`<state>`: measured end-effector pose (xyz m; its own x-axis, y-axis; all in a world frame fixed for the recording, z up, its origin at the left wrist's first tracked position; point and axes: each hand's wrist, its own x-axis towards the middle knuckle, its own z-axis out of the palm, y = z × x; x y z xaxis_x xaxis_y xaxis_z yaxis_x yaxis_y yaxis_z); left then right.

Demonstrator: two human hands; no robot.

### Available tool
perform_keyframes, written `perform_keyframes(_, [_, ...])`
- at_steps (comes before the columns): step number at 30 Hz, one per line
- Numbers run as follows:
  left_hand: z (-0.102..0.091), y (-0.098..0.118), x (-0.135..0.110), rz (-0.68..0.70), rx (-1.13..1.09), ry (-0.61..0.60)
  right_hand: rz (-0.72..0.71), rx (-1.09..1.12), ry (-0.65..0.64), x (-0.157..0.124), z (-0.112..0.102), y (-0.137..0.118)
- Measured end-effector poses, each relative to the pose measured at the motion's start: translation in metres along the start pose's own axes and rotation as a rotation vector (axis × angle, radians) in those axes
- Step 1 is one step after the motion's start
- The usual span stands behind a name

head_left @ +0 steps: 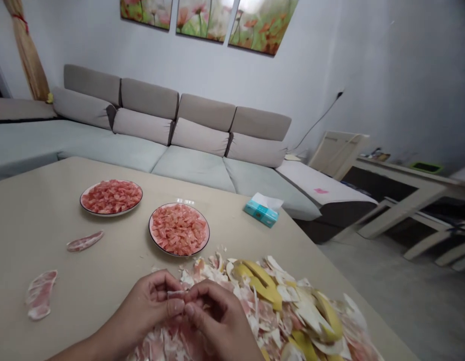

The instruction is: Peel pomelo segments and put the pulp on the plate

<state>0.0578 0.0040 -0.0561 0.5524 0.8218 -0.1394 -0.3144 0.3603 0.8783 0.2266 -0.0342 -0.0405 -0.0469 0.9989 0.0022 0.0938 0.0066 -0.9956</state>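
Observation:
My left hand [142,303] and my right hand [222,321] meet above the front of the table, fingertips pinched together. Between them shows a thin whitish pomelo piece [175,294], mostly hidden by the fingers. Under and beside my hands spreads a heap of pomelo peel [260,283], with yellow rind, white pith and pinkish membrane scraps. To the left lie two pink pomelo segments with white skin on them, a slim segment [85,241] and a wider segment [42,295]. Beyond my hands, peeled pomelo flesh [178,228] fills a dark-rimmed plate [179,254].
A second plate [112,214] heaped with pink flesh stands farther left. A blue tissue box [261,213] sits near the table's far right edge. Behind the table [115,260] runs a long sofa [194,163]. A white chair and desk [413,193] stand at the right.

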Motion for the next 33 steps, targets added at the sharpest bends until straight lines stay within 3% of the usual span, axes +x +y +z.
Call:
perform_keyframes(10, [0.003, 0.006, -0.003, -0.024, -0.095, 0.032, 0.104, 0.452, -0.063, -0.001, 0.001, 0.010])
perform_keyframes(33, [0.007, 0.005, -0.006, 0.002, -0.115, -0.006, 0.189, 0.609, -0.090, -0.004, 0.009, 0.005])
